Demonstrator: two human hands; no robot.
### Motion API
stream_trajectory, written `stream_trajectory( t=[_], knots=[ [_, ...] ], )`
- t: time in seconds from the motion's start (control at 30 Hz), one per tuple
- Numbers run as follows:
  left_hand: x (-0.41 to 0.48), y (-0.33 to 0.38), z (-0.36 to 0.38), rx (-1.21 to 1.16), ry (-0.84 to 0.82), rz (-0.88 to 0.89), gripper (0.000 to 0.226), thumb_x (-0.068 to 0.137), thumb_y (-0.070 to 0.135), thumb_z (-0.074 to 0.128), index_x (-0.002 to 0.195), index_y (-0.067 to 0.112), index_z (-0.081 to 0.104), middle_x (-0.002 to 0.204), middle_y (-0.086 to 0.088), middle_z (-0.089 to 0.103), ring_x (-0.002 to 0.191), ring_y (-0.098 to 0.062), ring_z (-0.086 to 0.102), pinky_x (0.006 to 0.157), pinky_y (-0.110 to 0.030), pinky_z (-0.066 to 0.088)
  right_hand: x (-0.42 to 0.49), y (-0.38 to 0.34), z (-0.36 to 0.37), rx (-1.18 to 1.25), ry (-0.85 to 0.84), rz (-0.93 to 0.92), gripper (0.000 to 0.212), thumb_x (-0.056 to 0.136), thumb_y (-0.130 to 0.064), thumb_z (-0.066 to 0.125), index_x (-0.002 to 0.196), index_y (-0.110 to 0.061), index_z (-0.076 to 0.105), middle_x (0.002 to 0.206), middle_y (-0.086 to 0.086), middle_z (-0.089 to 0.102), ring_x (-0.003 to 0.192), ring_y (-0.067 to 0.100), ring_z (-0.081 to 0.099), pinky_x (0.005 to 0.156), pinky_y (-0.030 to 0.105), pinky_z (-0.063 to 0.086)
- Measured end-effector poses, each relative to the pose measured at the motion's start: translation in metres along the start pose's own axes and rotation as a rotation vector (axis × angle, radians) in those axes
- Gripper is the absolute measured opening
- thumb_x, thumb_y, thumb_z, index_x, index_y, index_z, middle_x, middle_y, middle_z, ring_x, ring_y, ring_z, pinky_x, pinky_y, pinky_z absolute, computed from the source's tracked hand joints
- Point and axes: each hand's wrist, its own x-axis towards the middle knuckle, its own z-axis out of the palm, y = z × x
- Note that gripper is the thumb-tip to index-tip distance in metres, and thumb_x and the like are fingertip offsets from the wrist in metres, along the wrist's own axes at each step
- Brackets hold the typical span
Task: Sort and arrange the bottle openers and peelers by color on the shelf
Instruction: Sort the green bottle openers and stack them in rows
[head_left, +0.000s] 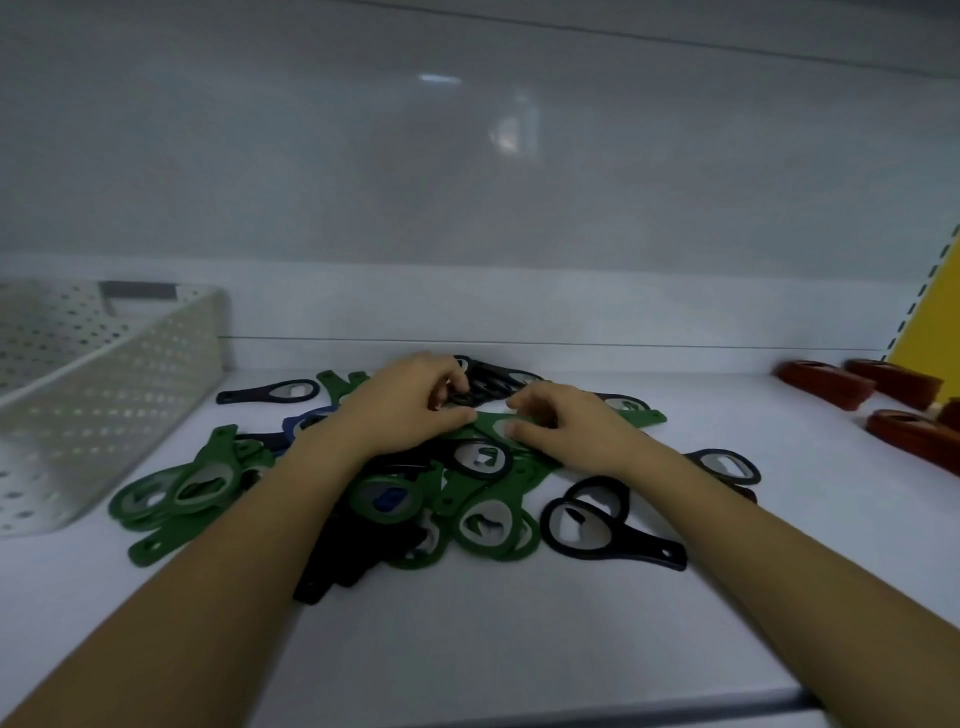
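Note:
A mixed heap of green (483, 519), black (587, 525) and a few blue (306, 418) bottle openers lies in the middle of the white shelf (467, 649). Both my hands are over the back of the heap. My left hand (400, 410) has its fingers curled around black bottle openers (493, 382) at the far side. My right hand (571, 431) pinches a green bottle opener (491, 422) between thumb and fingers, just beside my left thumb. A stack of green openers (176, 493) lies at the heap's left.
A white perforated basket (104, 395) stands at the left. Red openers lie in rows at the far right (826, 382), (914, 441) by a yellow side panel (935, 322). A single black opener (270, 392) lies behind the heap. The shelf's front edge is near me.

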Motion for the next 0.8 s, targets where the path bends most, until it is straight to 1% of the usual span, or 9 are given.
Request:
stream_trajectory(
  t=[0.07,0.13,0.27,0.4,0.47,0.53,0.6,0.73,0.8],
  knots=[
    [0.001,-0.002,0.004,0.014,-0.075,0.075,0.036,0.088,0.03,0.062,0.121,0.019,0.059,0.113,0.001,0.056,0.106,-0.014,0.051,0.093,-0.028,0.041,-0.001,-0.002,-0.003,-0.01,-0.033,0.004,0.038,0.087,-0.037,0.06,0.122,-0.022,0.054,0.111,0.0,0.061,0.101,0.012,0.056,0.086,0.02,0.04],
    [0.001,-0.001,0.008,0.002,-0.147,0.115,0.034,0.089,0.028,0.06,0.122,0.02,0.059,0.122,0.001,0.057,0.114,-0.014,0.049,0.099,-0.029,0.038,-0.001,-0.003,-0.005,0.06,-0.047,-0.004,0.039,0.085,-0.033,0.064,0.121,-0.021,0.054,0.105,0.001,0.063,0.094,0.013,0.058,0.083,0.021,0.043],
    [-0.002,0.004,0.007,-0.115,-0.053,0.12,0.024,0.084,0.033,0.066,0.103,0.025,0.053,0.117,0.006,0.06,0.107,-0.009,0.055,0.089,-0.028,0.044,-0.004,-0.004,-0.005,0.31,0.038,-0.103,0.033,0.083,-0.011,0.068,0.112,-0.022,0.057,0.104,0.004,0.063,0.097,0.021,0.061,0.087,0.028,0.048],
    [-0.005,0.015,0.004,-0.176,-0.022,0.18,0.042,0.088,0.037,0.059,0.126,0.025,0.046,0.124,0.007,0.057,0.113,-0.005,0.052,0.094,-0.026,0.043,-0.007,-0.009,-0.006,0.539,0.161,-0.251,0.031,0.083,-0.004,0.065,0.102,-0.027,0.056,0.102,-0.009,0.062,0.095,0.005,0.062,0.086,0.021,0.05],
    [-0.003,0.017,0.003,-0.108,-0.021,0.198,0.035,0.09,0.034,0.057,0.122,0.021,0.054,0.115,0.003,0.064,0.1,-0.01,0.059,0.087,-0.026,0.047,-0.007,-0.011,-0.005,0.6,0.227,-0.269,0.031,0.083,-0.003,0.064,0.101,-0.026,0.055,0.098,-0.006,0.062,0.088,0.0,0.062,0.081,0.016,0.049],
    [-0.003,0.018,0.002,-0.108,0.054,0.159,0.024,0.091,0.03,0.057,0.111,0.016,0.059,0.095,0.003,0.065,0.08,-0.008,0.058,0.069,-0.015,0.045,-0.008,-0.013,-0.008,0.624,0.287,-0.247,0.029,0.085,-0.007,0.063,0.106,-0.025,0.053,0.099,-0.004,0.06,0.086,-0.005,0.061,0.08,0.013,0.047],
    [-0.003,0.018,0.001,-0.172,0.15,0.047,0.017,0.093,0.028,0.054,0.103,0.014,0.054,0.084,0.006,0.057,0.07,-0.004,0.051,0.056,-0.007,0.037,-0.01,-0.008,-0.018,0.515,0.267,-0.202,0.027,0.087,-0.016,0.062,0.111,-0.026,0.053,0.103,-0.009,0.06,0.093,-0.004,0.059,0.083,0.015,0.046],
    [-0.003,0.017,-0.002,-0.695,0.206,-0.236,0.016,0.097,0.021,0.047,0.11,0.011,0.048,0.101,-0.004,0.062,0.089,-0.013,0.06,0.073,-0.016,0.049,-0.012,0.013,-0.033,-0.034,-0.178,-0.168,0.025,0.082,-0.03,0.068,0.107,-0.03,0.065,0.099,-0.023,0.058,0.095,-0.006,0.055,0.084,0.017,0.041],
    [-0.003,0.021,-0.004,-0.964,0.165,-0.291,0.018,0.099,0.017,0.043,0.113,0.007,0.05,0.099,-0.007,0.066,0.087,-0.013,0.063,0.071,-0.02,0.055,-0.011,0.018,-0.029,-0.167,-0.282,-0.123,0.033,0.08,-0.034,0.068,0.112,-0.026,0.066,0.109,-0.017,0.054,0.106,0.002,0.051,0.093,0.023,0.041]
  ],
)
